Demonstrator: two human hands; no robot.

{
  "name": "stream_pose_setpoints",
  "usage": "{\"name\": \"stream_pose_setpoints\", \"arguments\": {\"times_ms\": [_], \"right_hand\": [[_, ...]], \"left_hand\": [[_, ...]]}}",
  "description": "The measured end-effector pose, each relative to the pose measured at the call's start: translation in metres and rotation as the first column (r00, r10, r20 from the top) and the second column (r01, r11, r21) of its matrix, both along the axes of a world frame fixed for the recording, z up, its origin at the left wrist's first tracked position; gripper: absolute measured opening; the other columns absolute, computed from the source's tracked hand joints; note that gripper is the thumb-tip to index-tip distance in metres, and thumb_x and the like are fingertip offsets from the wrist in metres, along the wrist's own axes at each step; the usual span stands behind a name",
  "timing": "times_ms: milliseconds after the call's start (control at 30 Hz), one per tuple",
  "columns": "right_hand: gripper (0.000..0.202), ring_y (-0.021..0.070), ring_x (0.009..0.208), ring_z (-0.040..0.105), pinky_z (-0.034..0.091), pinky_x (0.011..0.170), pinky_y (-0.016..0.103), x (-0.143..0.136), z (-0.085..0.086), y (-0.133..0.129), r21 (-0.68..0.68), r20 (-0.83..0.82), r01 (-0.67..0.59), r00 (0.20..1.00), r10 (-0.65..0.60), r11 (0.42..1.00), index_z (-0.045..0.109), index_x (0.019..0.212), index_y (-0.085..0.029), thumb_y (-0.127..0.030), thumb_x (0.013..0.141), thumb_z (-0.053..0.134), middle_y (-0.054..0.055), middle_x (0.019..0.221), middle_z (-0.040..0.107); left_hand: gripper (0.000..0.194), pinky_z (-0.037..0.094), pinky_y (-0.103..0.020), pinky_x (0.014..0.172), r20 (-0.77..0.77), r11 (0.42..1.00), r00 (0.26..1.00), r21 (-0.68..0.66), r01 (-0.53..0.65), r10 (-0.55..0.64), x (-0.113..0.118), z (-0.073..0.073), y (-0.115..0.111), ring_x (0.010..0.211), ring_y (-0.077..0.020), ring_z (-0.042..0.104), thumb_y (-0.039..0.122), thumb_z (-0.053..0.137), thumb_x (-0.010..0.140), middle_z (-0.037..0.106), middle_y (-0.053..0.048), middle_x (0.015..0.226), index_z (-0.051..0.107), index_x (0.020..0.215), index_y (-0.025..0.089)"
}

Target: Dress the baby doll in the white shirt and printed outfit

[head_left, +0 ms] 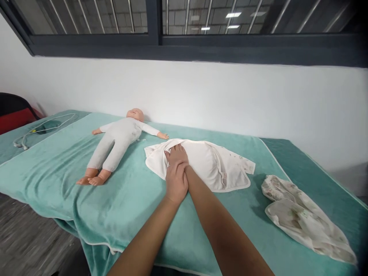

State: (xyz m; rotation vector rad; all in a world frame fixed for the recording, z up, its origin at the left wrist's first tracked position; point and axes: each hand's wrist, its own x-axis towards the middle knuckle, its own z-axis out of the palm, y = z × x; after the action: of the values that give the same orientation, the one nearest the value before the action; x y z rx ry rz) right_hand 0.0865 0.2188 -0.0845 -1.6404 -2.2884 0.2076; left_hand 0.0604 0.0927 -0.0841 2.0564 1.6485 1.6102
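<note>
Head view: both bare hands meet over a white shirt [201, 163] lying spread on a green cover [123, 218], near the middle of the scene. The right hand [176, 154] rests at the shirt's left part, fingers reaching to the fold along its far edge; whether its grip pinches any cloth cannot be made out. The left hand [176, 182] lies across the right wrist, touching it, with fingers bent over it; how firmly that grip closes cannot be told. The shirt's small printed sleeve points right, and its lower hem curves toward the near side.

To the left, just beside the shirt, a doll [122, 132] lies face up in white, head by the wall [201, 96], arms spread, feet toward the near edge. Its hand on the shirt's side ends close to the cloth, apart from it. On the right, well apart from the hands, lies a crumpled cream garment [307, 222] with brownish-green stains. A pale cable [24, 140] loops at the far left, near a red and black chair [15, 117]. A dark-framed window [155, 23] with bars behind it runs above.
</note>
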Motion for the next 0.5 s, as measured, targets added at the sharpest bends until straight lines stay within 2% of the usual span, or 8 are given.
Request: {"name": "stream_pose_setpoints", "arguments": {"times_ms": [167, 400, 500], "right_hand": [[0.061, 0.0339, 0.151, 0.026, 0.021, 0.122, 0.05, 0.001, -0.002, 0.001, -0.026, -0.067, -0.034, 0.997, 0.032, 0.999, 0.047, 0.146, -0.008, -0.045, 0.098, 0.044, 0.02, 0.159, 0.037], [0.057, 0.0312, 0.154, 0.019, 0.016, 0.125, 0.048, -0.001, -0.003, -0.017, -0.063, -0.208, -0.096, 0.975, 0.081, 0.993, 0.042, 0.147, -0.003, -0.03, 0.097, 0.046, 0.022, 0.159, 0.035], [0.057, 0.0269, 0.153, 0.024, 0.02, 0.126, 0.045, 0.003, -0.005, -0.027, -0.094, -0.31, -0.147, 0.944, 0.111, 0.985, 0.043, 0.149, -0.011, -0.032, 0.096, 0.049, 0.016, 0.158, 0.04]], "left_hand": [[0.029, 0.046, -0.042, 0.103, 0.003, 1.0, 1.0, 0.008, -0.007, 0.007, 0.0, 0.0, 0.001, 0.116, -0.0232, 0.059, 0.009, 0.043, 0.089, 0.065, -0.009, 0.119, 0.063, 0.108, 0.02], [0.026, 0.041, -0.043, 0.107, 0.166, 0.996, 0.985, 0.063, -0.056, 0.045, -0.004, 0.009, 0.004, 0.116, -0.0211, 0.058, 0.007, 0.04, 0.087, 0.066, -0.009, 0.117, 0.059, 0.099, 0.02], [0.025, 0.04, -0.044, 0.108, 0.155, 0.998, 0.986, 0.029, -0.063, 0.058, -0.004, 0.009, 0.004, 0.117, -0.0211, 0.058, 0.008, 0.04, 0.088, 0.067, -0.008, 0.118, 0.059, 0.099, 0.02]]}}
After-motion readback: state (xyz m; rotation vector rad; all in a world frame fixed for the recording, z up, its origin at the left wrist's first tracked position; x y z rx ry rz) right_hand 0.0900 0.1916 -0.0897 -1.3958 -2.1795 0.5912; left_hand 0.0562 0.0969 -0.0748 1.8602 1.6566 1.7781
